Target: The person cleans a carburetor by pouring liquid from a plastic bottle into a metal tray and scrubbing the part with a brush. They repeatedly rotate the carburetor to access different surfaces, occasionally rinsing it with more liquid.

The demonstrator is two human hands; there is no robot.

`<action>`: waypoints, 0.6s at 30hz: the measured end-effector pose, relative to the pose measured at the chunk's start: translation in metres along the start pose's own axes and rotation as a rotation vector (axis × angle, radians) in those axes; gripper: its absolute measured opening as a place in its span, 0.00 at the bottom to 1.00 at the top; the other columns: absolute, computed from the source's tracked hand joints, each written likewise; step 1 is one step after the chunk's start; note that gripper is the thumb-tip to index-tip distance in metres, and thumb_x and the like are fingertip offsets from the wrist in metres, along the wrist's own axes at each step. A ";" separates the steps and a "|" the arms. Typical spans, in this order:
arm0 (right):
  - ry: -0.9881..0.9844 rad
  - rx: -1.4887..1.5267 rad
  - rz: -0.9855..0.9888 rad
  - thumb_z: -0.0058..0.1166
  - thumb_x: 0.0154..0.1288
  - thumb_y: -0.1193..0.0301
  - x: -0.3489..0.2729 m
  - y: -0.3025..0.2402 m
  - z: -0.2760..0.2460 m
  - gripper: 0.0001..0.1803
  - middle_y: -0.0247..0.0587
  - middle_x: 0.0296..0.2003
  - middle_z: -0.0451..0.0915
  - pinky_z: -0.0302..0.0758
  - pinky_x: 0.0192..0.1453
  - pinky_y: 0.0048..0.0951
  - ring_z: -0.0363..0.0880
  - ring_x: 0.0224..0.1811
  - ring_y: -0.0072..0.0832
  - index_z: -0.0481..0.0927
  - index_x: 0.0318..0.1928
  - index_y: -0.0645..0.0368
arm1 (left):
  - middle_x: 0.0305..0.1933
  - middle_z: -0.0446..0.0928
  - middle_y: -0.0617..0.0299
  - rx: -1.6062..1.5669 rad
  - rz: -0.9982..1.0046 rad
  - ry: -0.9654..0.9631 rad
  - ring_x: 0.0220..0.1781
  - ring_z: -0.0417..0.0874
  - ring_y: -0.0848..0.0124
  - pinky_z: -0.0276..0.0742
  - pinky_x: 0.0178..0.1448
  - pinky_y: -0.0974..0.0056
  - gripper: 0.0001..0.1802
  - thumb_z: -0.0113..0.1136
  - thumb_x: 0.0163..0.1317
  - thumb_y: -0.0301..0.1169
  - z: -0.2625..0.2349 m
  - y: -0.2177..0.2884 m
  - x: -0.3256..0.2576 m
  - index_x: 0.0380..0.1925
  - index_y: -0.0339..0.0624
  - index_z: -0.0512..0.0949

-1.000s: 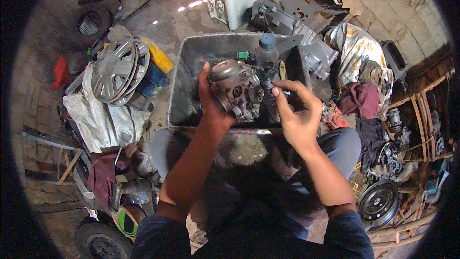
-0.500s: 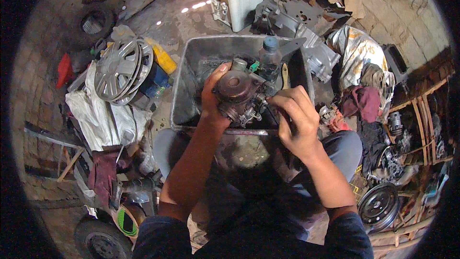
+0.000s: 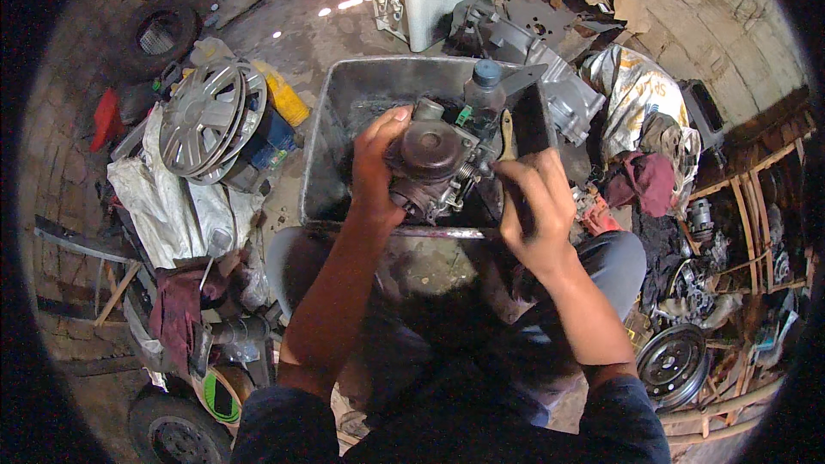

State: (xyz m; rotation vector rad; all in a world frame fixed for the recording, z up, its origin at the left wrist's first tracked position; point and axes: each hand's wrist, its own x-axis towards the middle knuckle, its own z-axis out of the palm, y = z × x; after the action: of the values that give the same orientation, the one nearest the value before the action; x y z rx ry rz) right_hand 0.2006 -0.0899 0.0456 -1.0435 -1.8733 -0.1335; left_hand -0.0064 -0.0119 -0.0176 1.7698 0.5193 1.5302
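Over the tub, a dark, grimy carburetor [image 3: 430,153] with a round domed cap is gripped from its left side by my left hand [image 3: 375,163], fingers wrapped round the body. My right hand [image 3: 540,202] is closed in a pinch at the carburetor's right side, thumb and fingertips at the end of a small shaft beside a coiled spring [image 3: 467,172]. The fingers hide part of what they pinch. Just behind, inside the tub, stand a clear bottle with a blue cap [image 3: 486,77] and a brush with a wooden handle [image 3: 506,133].
The grey rectangular tub [image 3: 314,159] sits on the floor before my knees. Wheel covers [image 3: 202,120] and a white sack [image 3: 142,206] lie left. A white container [image 3: 425,0] stands behind. Metal castings [image 3: 563,94], a printed sack [image 3: 632,94] and a wheel rim [image 3: 675,365] are right.
The carburetor has tilted slightly in my left hand, showing more of its linkage side. My right fingers have stayed pinched at its right side. The whole view has shifted a little.
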 end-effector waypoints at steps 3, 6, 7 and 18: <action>0.019 0.031 -0.023 0.57 0.41 0.90 -0.001 -0.007 0.002 0.23 0.50 0.33 0.74 0.73 0.39 0.42 0.74 0.35 0.47 0.81 0.43 0.67 | 0.70 0.68 0.50 -0.152 -0.071 0.011 0.69 0.74 0.59 0.76 0.70 0.53 0.37 0.64 0.59 0.15 -0.001 -0.001 0.002 0.68 0.43 0.64; 0.046 0.007 -0.007 0.58 0.42 0.90 0.002 -0.002 0.002 0.23 0.50 0.33 0.74 0.74 0.40 0.42 0.75 0.36 0.46 0.81 0.44 0.68 | 0.69 0.68 0.49 -0.523 -0.304 0.108 0.69 0.74 0.58 0.75 0.70 0.53 0.37 0.67 0.57 0.18 -0.003 -0.005 0.000 0.67 0.42 0.64; 0.042 0.004 -0.004 0.58 0.42 0.90 0.001 -0.001 0.002 0.23 0.50 0.33 0.74 0.74 0.40 0.42 0.75 0.36 0.46 0.81 0.44 0.68 | 0.68 0.69 0.49 -0.592 -0.376 0.158 0.68 0.75 0.58 0.75 0.70 0.53 0.36 0.67 0.58 0.19 0.001 -0.002 0.002 0.67 0.42 0.65; -0.043 -0.014 0.037 0.60 0.39 0.89 -0.008 -0.002 0.008 0.25 0.51 0.33 0.71 0.74 0.41 0.44 0.74 0.37 0.49 0.80 0.45 0.69 | 0.58 0.76 0.52 -0.560 -0.555 0.355 0.58 0.81 0.61 0.79 0.62 0.56 0.22 0.61 0.64 0.28 0.016 0.022 0.016 0.58 0.40 0.72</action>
State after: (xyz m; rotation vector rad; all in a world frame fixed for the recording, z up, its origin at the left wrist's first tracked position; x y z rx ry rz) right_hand 0.1953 -0.0920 0.0352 -1.0975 -1.8935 -0.1036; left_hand 0.0094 -0.0194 0.0093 0.8417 0.6135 1.4017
